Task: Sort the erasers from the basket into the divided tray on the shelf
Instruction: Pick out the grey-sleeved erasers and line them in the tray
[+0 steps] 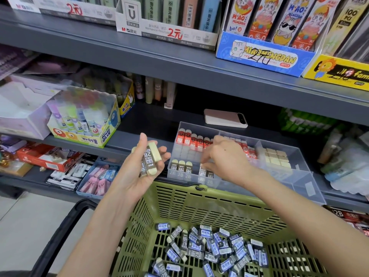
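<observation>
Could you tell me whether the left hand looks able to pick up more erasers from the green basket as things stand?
Probably not yet: the left hand grips a stack of 2B erasers. The basket is open-topped, so only its full grip hinders it.

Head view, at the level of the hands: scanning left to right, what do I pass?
Glue-stick box → left hand holding 2B erasers → red-sleeved erasers in the divided tray → right hand pinching a single eraser at the tray's front row → cream erasers → green packs.
</observation>
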Motion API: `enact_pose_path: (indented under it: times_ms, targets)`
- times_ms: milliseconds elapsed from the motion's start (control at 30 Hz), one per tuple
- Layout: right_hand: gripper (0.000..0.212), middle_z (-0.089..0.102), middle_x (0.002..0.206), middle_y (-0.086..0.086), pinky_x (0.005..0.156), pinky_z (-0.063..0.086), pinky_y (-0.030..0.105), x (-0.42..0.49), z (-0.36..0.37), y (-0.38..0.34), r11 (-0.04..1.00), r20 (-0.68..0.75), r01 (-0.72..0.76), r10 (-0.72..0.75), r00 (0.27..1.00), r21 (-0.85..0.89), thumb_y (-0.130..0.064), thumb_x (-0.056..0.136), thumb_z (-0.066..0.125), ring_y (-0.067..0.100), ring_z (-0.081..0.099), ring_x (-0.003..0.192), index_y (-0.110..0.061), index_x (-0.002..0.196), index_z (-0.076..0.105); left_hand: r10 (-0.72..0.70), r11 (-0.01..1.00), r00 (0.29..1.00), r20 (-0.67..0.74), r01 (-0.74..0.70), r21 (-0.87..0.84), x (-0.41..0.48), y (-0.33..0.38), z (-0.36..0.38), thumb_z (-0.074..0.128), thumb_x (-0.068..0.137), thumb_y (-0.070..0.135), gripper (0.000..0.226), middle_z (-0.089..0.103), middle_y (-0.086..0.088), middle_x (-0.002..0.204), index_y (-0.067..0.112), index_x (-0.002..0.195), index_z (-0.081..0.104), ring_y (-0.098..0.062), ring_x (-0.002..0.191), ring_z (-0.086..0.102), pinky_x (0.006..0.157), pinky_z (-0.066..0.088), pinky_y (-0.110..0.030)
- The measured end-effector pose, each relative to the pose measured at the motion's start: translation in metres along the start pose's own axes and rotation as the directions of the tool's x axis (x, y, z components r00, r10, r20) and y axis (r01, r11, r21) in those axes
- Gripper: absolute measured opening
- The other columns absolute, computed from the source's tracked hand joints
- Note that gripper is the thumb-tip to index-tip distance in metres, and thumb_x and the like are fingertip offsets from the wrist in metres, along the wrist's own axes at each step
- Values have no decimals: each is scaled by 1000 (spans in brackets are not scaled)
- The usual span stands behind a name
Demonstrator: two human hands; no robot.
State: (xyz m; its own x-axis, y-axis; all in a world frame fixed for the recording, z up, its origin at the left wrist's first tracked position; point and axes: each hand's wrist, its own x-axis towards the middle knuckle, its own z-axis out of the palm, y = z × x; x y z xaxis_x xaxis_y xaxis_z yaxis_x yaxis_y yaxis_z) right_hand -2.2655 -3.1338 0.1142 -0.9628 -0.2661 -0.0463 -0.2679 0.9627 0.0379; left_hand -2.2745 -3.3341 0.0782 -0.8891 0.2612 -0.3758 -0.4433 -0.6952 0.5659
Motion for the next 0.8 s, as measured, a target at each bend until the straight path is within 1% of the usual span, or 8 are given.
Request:
enact_pose_path:
  times_ms: [133, 267, 333, 400, 500, 633, 733, 800]
  targets:
    - [16, 62, 84, -6, 73, 33, 30, 2, 2, 0, 962, 93, 153, -135, 986, -227, -23, 90, 52, 19, 36, 88, -27, 76, 59, -10, 1000, 1000, -15, 10, -14, -1, 0, 1, 64, 69, 45, 55, 73, -16, 86, 9, 109, 47, -25, 76, 72, 42, 50, -19]
    - [22, 64, 89, -3, 74, 26, 33, 7, -3, -1, 908, 131, 214, -178, 975, -360, -30, 94, 46, 21, 45, 98, -22, 89, 66, -27, 998, 999, -19, 26, -54, -2, 0, 2, 64, 70, 42, 64, 72, -22, 94, 8, 120, 43, -28, 84, 72, 42, 49, -19]
    - [27, 65, 92, -2, 78, 33, 33, 9, -9, -5, 955, 42, 151, -146, 988, -255, -31, 95, 42, 21, 49, 99, -21, 92, 66, -43, 997, 999, -14, 42, -59, -2, 1, 2, 62, 70, 42, 64, 72, -21, 93, 5, 119, 45, -27, 83, 72, 40, 48, -17]
    - [28, 68, 99, -6, 83, 41, 32, 10, -17, -11, 997, -99, 75, -72, 993, 23, -36, 96, 43, 18, 51, 97, -25, 102, 68, -52, 998, 999, -2, 52, -43, -1, 1, 0, 61, 71, 43, 56, 73, -19, 90, 3, 109, 51, -24, 80, 73, 38, 45, -15]
    - [34, 64, 97, -16, 81, 42, 28, 10, -24, -32, 868, -146, 75, -3, 989, 491, -44, 91, 52, 8, 50, 90, -29, 119, 63, -46, 999, 998, 36, 46, 15, -1, 0, -1, 60, 72, 45, 51, 72, -17, 85, 2, 100, 54, -20, 76, 72, 37, 43, -14]
    - [46, 59, 111, -7, 90, 37, 30, 13, -24, -59, 872, -210, 162, -70, 975, 462, -48, 88, 55, 15, 44, 103, -28, 130, 53, -38, 998, 996, 80, 33, 55, 0, -3, -1, 57, 72, 51, 58, 62, -9, 79, 2, 104, 56, -10, 61, 60, 40, 45, -16]
    - [53, 53, 118, -6, 93, 34, 35, 17, -22, -71, 936, -185, 169, -115, 976, 308, -59, 81, 56, 17, 41, 107, -29, 125, 57, -39, 998, 995, 94, 35, 43, 2, -4, -3, 47, 74, 60, 68, 64, -15, 93, 3, 109, 59, -18, 80, 63, 63, 56, -26]
    - [54, 50, 122, -5, 96, 32, 36, 20, -23, -73, 939, -125, 178, -147, 981, 295, -59, 79, 57, 17, 40, 109, -31, 126, 56, -32, 999, 995, 93, 33, -6, 2, -4, -4, 41, 79, 62, 68, 68, -15, 91, 3, 107, 60, -20, 81, 68, 66, 58, -30]
